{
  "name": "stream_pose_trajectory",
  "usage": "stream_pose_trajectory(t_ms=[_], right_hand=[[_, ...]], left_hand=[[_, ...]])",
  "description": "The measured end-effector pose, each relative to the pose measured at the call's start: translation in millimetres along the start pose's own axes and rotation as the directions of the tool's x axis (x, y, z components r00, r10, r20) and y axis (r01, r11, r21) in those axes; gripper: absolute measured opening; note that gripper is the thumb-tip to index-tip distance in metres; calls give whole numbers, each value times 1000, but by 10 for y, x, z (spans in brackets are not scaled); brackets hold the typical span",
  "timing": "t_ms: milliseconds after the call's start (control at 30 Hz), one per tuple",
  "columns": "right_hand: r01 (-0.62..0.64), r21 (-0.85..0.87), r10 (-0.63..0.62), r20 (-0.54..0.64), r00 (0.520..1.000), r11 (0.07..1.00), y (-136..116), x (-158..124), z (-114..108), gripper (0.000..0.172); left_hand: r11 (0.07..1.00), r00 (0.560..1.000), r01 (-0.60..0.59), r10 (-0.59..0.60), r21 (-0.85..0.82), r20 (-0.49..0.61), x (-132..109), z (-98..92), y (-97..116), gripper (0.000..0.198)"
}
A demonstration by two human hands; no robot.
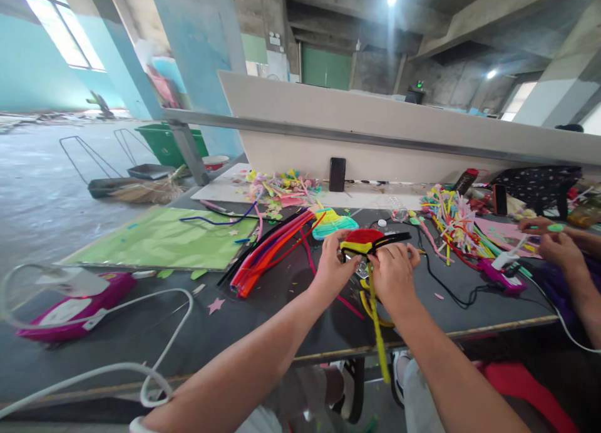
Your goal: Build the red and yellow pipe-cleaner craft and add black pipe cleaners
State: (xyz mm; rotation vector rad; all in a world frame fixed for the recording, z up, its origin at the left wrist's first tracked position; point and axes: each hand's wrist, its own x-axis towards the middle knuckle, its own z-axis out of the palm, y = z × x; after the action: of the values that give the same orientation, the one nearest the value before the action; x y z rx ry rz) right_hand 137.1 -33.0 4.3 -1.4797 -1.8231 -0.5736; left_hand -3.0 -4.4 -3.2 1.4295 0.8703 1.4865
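Observation:
Between my hands, above the table's front part, is a pipe cleaner piece (361, 237) in red and yellow with a black edge. My left hand (334, 264) pinches its left side. On the right side, my right hand (394, 276) has its fingers closed on the black strands, whose loose ends point right. A yellow pipe cleaner strip (377, 333) hangs down below the hands. Behind them lies a yellow and turquoise pipe cleaner shape (332, 224). To the left rests a bundle of pipe cleaners (267, 258) in black, purple, red and orange.
Purple power strips stand at the left (84, 301) and right (502, 276), with white cables. A green sheet (164, 236) covers the left of the table. A phone (337, 174) leans on the back panel. Another person's hands (558, 242) work at far right.

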Motion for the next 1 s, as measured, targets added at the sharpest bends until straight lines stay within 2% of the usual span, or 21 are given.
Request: stream_pose_trajectory(t_ms=[67, 100, 167, 233, 367, 567, 667, 733, 800, 867, 1000], right_hand=[[22, 27, -23, 31, 999, 999, -38, -31, 16, 7], [28, 40, -30, 42, 999, 999, -55, -46, 32, 8], [27, 61, -30, 55, 998, 998, -75, -69, 73, 10], [16, 75, -21, 65, 998, 997, -72, -79, 122, 9], [-12, 123, 2, 78, 997, 992, -7, -76, 209, 9], [-173, 233, 147, 125, 981, 957, 127, -69, 255, 22], [-256, 286, 213, 172, 962, 924, 170, -58, 239, 34], [-270, 298, 222, 185, 957, 916, 188, -47, 218, 35], [-229, 278, 194, 147, 970, 933, 204, -36, 188, 29], [-135, 248, 111, 109, 988, 959, 222, -23, 153, 19], [23, 219, -45, 94, 995, 975, 260, -5, 89, 10]], left_hand=[[943, 968, -250, 248, 222, 33, 27, -21, -25, 33], [904, 946, -324, 314, 281, 78, 38, -28, -44, 24], [870, 926, -378, 354, 317, 133, 53, -31, -89, 9], [870, 927, -375, 347, 321, 144, 59, -32, -122, 3], [858, 922, -387, 349, 336, 170, 60, -58, -118, 7], [868, 891, -431, 368, 246, 265, 67, -90, -53, 6], [898, 898, -398, 338, 187, 282, 71, -76, -45, 6], [916, 909, -369, 321, 157, 265, 79, -70, -52, 5], [927, 919, -349, 311, 134, 242, 94, -71, -63, 6], [929, 918, -349, 312, 126, 243, 111, -79, -73, 6], [911, 895, -378, 315, 165, 316, 142, -104, -67, 8]])
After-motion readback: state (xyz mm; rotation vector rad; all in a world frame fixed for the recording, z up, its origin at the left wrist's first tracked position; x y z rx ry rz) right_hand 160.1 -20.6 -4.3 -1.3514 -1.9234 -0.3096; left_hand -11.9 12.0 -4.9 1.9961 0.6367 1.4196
